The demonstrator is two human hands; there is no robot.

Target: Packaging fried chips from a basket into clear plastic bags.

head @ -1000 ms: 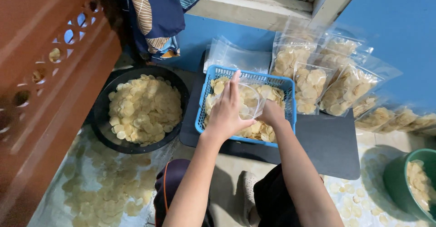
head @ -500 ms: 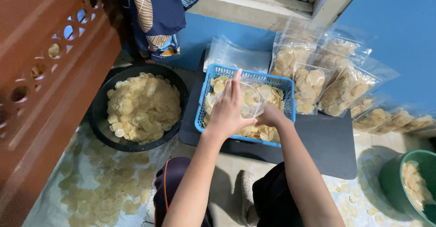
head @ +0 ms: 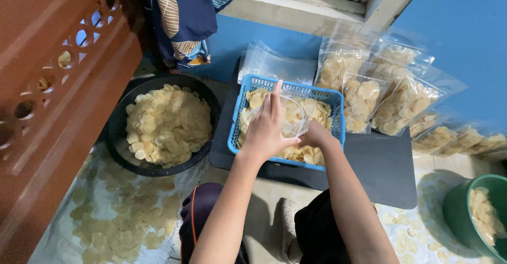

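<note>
While left hand point(head: 266, 129) holds bag point(head: 292, 115), right hand point(head: 312, 135) scoops.

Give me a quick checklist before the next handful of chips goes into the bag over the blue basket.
1. Bag held: ok. The left hand grips the clear bag over the blue basket.
2. Bag mouth open: cannot tell, the hands hide it.
3. Chips in reach: ok. The right hand is down in the basket's chips.
4. Spare chips: ok. The black basin to the left is full.
5. Empty bags: ok. A stack lies behind the basket.
6. Room for filled bags: cannot tell. Filled bags crowd the wall; the mat in front looks bare.
</note>
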